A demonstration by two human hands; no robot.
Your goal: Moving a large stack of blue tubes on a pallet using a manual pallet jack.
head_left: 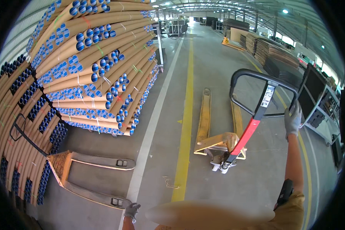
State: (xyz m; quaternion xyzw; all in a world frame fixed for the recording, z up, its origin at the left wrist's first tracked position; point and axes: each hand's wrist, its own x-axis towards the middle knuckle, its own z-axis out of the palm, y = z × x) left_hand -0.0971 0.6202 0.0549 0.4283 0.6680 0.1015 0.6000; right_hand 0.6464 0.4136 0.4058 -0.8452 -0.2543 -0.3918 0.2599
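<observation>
My right hand, in a grey glove, is closed on the right side of the black loop handle of a pallet jack. This yellow pallet jack has a red and black tiller tilted toward me, and its bare forks point away. My left hand, also gloved, hangs low with nothing visible in it, its fingers loosely apart. Nearest to it in the picture is a fork tip of a second, worn pallet jack at the left; I see no grip on it.
Tall stacks of brown cardboard tubes with blue ends stand at the left. A yellow floor line runs ahead, with string lying beside it. A grey wheeled rack stands right; stacked sheets and another yellow pallet jack are farther off.
</observation>
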